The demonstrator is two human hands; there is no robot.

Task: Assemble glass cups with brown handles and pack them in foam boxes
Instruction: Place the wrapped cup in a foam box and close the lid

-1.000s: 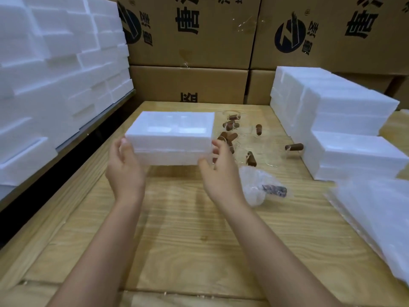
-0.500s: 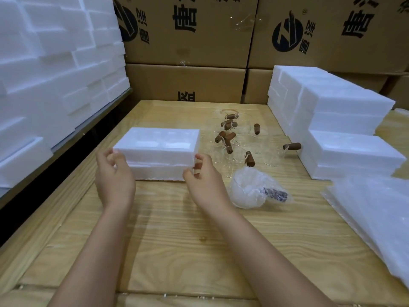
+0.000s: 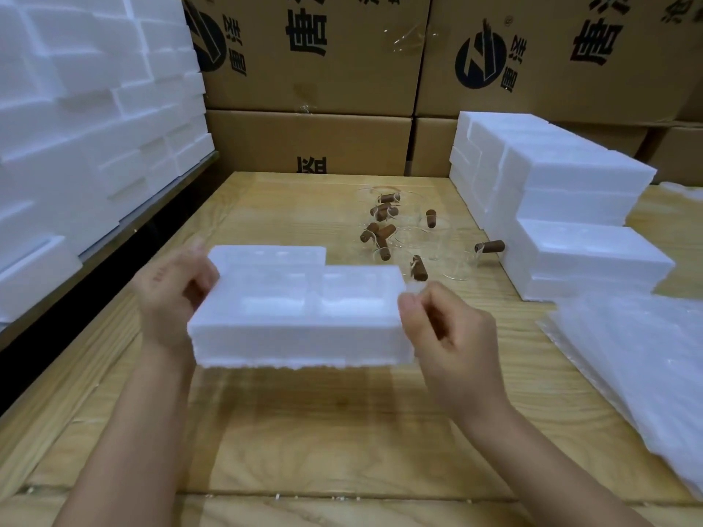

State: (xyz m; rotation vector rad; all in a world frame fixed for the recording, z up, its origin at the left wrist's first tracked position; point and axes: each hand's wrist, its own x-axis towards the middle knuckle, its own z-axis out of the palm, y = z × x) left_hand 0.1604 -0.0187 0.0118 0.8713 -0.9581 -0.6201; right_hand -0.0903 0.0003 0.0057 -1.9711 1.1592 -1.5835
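Observation:
My left hand (image 3: 167, 294) grips the left end of a white foam box half (image 3: 300, 321), and my right hand (image 3: 445, 329) pinches its right end. This half hangs above the wooden table (image 3: 304, 431), its moulded hollows facing up. Behind it, a second foam half (image 3: 266, 254) lies flat on the table. Several clear glass cups with brown handles (image 3: 384, 230) lie scattered further back, at centre right. One more brown handle (image 3: 490, 246) lies close to the right foam stack.
A stepped stack of foam boxes (image 3: 551, 207) stands at the right, and a tall wall of foam (image 3: 76, 108) fills the left. Cardboard cartons (image 3: 304, 51) close off the back. A pile of clear plastic bags (image 3: 646, 367) lies at the right front.
The two foam halves sat stacked on the table. Both hands have lifted the upper half off and brought it toward me and rightward. It now hides the plastic-wrapped bundle.

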